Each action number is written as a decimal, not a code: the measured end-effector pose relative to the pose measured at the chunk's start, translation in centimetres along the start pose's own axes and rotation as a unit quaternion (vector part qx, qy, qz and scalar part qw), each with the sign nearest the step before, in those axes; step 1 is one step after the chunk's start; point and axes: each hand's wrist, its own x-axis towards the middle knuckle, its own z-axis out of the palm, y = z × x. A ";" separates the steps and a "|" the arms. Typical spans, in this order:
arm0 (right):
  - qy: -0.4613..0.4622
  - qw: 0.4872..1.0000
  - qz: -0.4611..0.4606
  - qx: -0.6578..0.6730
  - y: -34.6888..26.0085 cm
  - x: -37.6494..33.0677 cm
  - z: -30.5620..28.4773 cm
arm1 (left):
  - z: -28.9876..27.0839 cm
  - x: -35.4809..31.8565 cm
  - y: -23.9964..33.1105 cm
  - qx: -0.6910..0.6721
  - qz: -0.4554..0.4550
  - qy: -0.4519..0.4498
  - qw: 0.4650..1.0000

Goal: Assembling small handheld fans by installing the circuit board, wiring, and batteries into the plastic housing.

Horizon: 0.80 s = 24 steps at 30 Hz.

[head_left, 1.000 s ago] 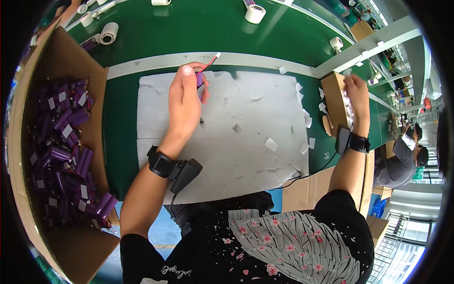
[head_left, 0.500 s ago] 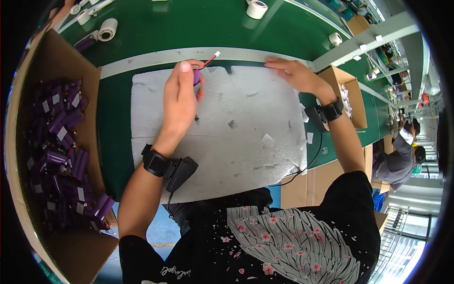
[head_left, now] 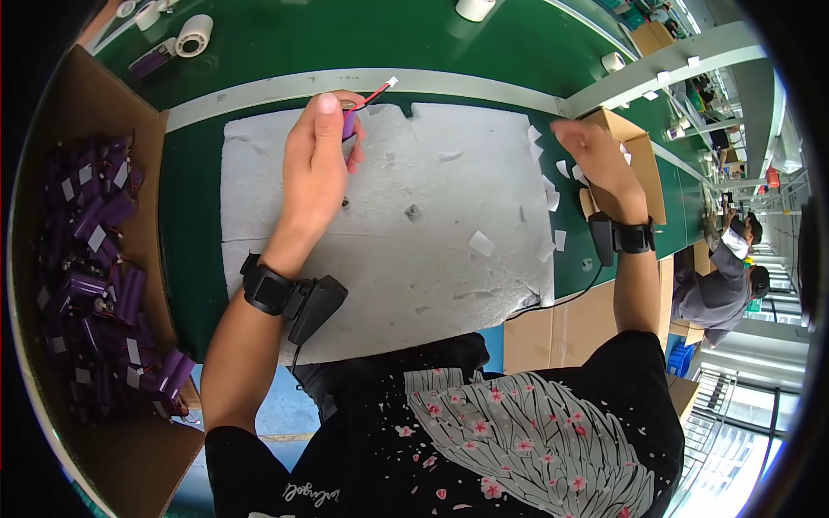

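My left hand (head_left: 318, 160) is closed round a purple battery pack (head_left: 349, 125), held above the far left part of a grey foam mat (head_left: 389, 259). A red and black lead with a white connector (head_left: 391, 83) sticks out from the pack toward the far right. My right hand (head_left: 600, 164) is off the mat, beside the small cardboard box (head_left: 654, 177) on the right. Its fingers look stretched out and partly foreshortened, with nothing visible in them. White paper labels (head_left: 553, 200) lie scattered between the mat and that box.
A large cardboard box (head_left: 147, 112) on the left holds many purple battery packs (head_left: 86, 285). Tape rolls (head_left: 194, 36) stand on the green table (head_left: 345, 34) beyond a white rail (head_left: 259, 86). At the far right, people (head_left: 717, 285) are at work.
My right hand has moved right, from the mat's far right corner to beside the small box. My left hand still holds the battery pack. The view has shifted slightly.
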 end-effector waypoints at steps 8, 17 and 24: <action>0.016 0.984 -0.163 0.074 0.5 -2.4 2.6 | 0.2 0.0 0.1 -0.016 0.007 0.005 1.000; 0.055 0.995 -0.058 0.067 -0.3 -4.3 1.9 | 0.3 0.0 0.2 -0.007 0.007 0.005 1.000; -0.053 0.991 -0.105 0.063 1.7 -3.6 2.4 | 0.3 0.0 0.0 -0.010 0.002 0.007 1.000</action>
